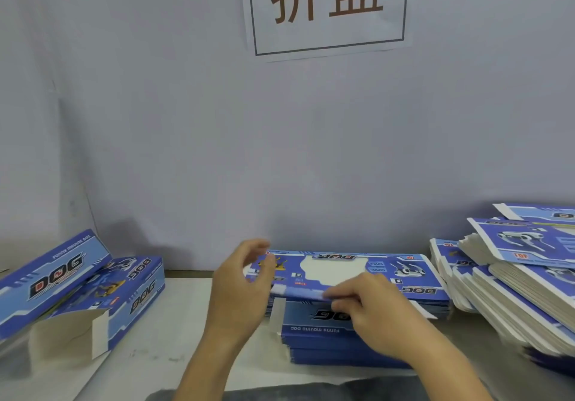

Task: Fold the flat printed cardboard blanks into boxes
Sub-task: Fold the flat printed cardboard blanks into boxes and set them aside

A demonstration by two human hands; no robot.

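While finished boxes (77, 288) lie at nine o'clock on the bench (174, 323) and spare blanks (510, 282) are heaped at three o'clock, the top blank (348, 271) sits dead ahead on its stack (339, 338). The right hand (373, 310) pinches that blank's near edge, fingers curled on it. The left hand (241, 285) hovers at its nine o'clock end, fingers loosely bent, holding nothing. This looks like the pick-up step for a new blank. Next, the left hand probably needs to take the far end so the sheet lifts free without dragging the one beneath.
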